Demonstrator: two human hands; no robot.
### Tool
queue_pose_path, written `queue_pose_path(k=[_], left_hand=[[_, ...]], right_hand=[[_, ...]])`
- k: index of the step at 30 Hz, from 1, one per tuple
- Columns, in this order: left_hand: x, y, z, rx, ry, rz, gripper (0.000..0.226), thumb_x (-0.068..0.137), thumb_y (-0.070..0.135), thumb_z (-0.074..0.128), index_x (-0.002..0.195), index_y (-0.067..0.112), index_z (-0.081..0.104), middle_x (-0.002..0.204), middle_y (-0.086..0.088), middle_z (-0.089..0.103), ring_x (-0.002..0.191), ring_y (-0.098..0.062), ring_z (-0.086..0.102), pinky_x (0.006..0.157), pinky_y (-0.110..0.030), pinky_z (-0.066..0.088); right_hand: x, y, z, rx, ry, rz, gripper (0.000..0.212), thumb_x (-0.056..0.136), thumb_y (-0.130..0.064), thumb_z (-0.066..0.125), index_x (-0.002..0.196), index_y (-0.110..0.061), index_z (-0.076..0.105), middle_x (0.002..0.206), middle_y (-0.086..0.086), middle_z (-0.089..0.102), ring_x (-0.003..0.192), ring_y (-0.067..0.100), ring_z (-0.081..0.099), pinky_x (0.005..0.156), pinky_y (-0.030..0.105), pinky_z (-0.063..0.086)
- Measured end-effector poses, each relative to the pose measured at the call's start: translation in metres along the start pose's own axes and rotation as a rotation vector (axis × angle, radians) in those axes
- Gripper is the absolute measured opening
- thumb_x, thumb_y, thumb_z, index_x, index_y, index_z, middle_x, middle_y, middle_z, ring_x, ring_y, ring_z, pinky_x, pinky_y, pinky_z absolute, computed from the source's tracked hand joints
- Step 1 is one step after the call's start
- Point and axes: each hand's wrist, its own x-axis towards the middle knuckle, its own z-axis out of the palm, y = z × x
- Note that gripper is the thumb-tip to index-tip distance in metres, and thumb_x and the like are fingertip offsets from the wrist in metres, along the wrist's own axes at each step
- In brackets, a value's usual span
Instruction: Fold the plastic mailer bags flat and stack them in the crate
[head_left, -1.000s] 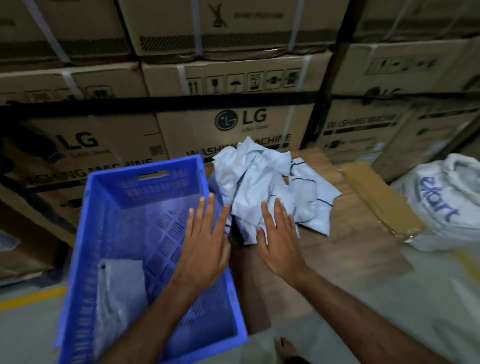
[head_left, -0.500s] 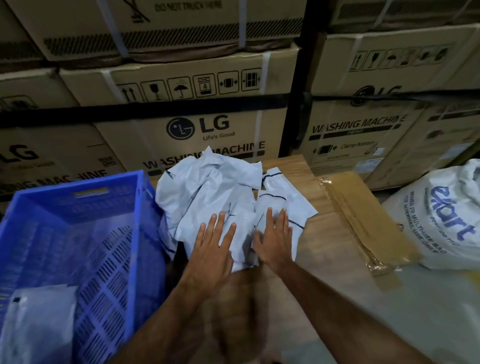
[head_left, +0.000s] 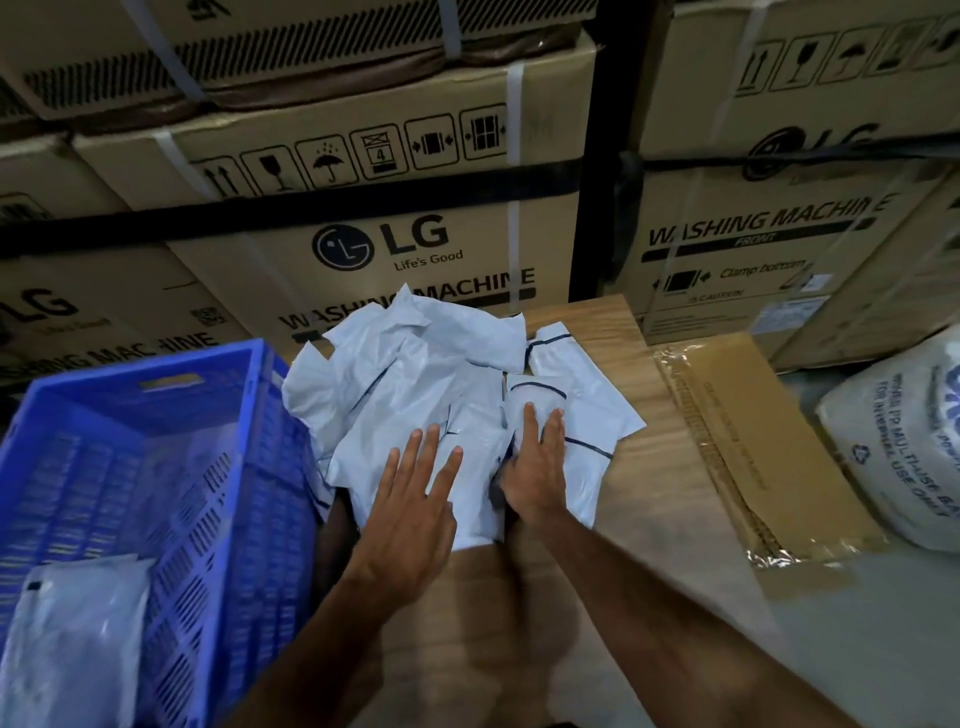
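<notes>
Head view: pile of crumpled mailer bags on wooden table, just right of blue crate; one flat bag inside crate. Left hand fingers straight, spread, lying on near bag. Right hand flat on smaller bag, thumb hidden. Pile lies ahead of fingertips; left hand nearer crate. Boxes read "LG Life's Good", "WASHING MACHINE"; sack text partly legible

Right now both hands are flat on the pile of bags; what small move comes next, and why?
Probably pull the nearest bag toward the table edge and smooth it flat under the left hand. The pile is crumpled and overlapping, the right hand already lies on the bags beside it, and the crate holds just one visible bag so far.
</notes>
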Motion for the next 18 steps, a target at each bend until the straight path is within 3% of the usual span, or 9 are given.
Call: queue_pose_path(k=[5, 8, 10, 12, 15, 18], left_hand=[[0.004, 0.004, -0.015, -0.080, 0.094, -0.002, 0.066, 0.096, 0.020, 0.039, 0.161, 0.012, 0.031, 0.172, -0.018, 0.008, 0.160, -0.035, 0.006, 0.125, -0.052, 0.011], [0.000, 0.010, -0.023, -0.149, 0.154, -0.007, 0.068, 0.095, 0.015, 0.047, 0.161, 0.013, 0.031, 0.173, -0.015, 0.006, 0.160, -0.032, 0.002, 0.127, -0.051, 0.009], [-0.008, 0.012, -0.028, -0.215, 0.190, -0.007, 0.068, 0.095, 0.011, 0.048, 0.161, 0.012, 0.032, 0.173, -0.013, 0.005, 0.160, -0.031, 0.002, 0.129, -0.050, 0.007], [-0.020, 0.012, -0.029, -0.276, 0.203, -0.009, 0.068, 0.095, 0.009, 0.046, 0.161, 0.012, 0.032, 0.173, -0.012, 0.006, 0.160, -0.030, 0.003, 0.130, -0.048, 0.006], [-0.045, 0.010, -0.008, -0.337, 0.147, -0.010, 0.064, 0.097, 0.014, 0.039, 0.161, 0.013, 0.033, 0.173, -0.012, 0.011, 0.160, -0.029, 0.007, 0.129, -0.046, 0.006], [-0.083, 0.007, 0.044, -0.320, 0.037, -0.015, 0.062, 0.098, 0.018, 0.041, 0.159, 0.006, 0.035, 0.171, -0.018, 0.016, 0.159, -0.033, 0.015, 0.127, -0.050, 0.019]], right_hand=[[-0.015, 0.006, -0.021, 0.104, 0.219, -0.127, 0.075, 0.100, 0.003, 0.054, 0.164, -0.018, 0.022, 0.173, 0.016, 0.006, 0.159, 0.035, 0.016, 0.114, 0.046, 0.046], [-0.046, 0.005, -0.047, 0.155, 0.218, -0.283, 0.071, 0.100, 0.003, 0.042, 0.165, -0.023, 0.024, 0.175, 0.006, 0.003, 0.160, 0.019, 0.015, 0.108, 0.037, 0.049], [-0.077, 0.008, -0.061, 0.153, 0.153, -0.464, 0.071, 0.098, 0.001, 0.036, 0.164, -0.023, 0.025, 0.175, 0.001, 0.007, 0.159, 0.009, 0.014, 0.105, 0.024, 0.047], [-0.104, 0.017, -0.066, 0.106, 0.020, -0.653, 0.067, 0.100, 0.002, 0.036, 0.163, -0.019, 0.029, 0.174, 0.004, 0.012, 0.159, 0.014, 0.017, 0.115, 0.020, 0.037], [-0.122, 0.045, -0.050, -0.099, -0.226, -0.891, 0.061, 0.104, -0.005, 0.036, 0.163, -0.015, 0.029, 0.173, 0.011, 0.015, 0.160, 0.024, 0.018, 0.128, 0.035, 0.022], [-0.125, 0.077, -0.020, -0.318, -0.447, -1.055, 0.064, 0.103, -0.011, 0.041, 0.165, -0.020, 0.025, 0.173, 0.009, 0.015, 0.160, 0.024, 0.015, 0.126, 0.046, 0.026]])
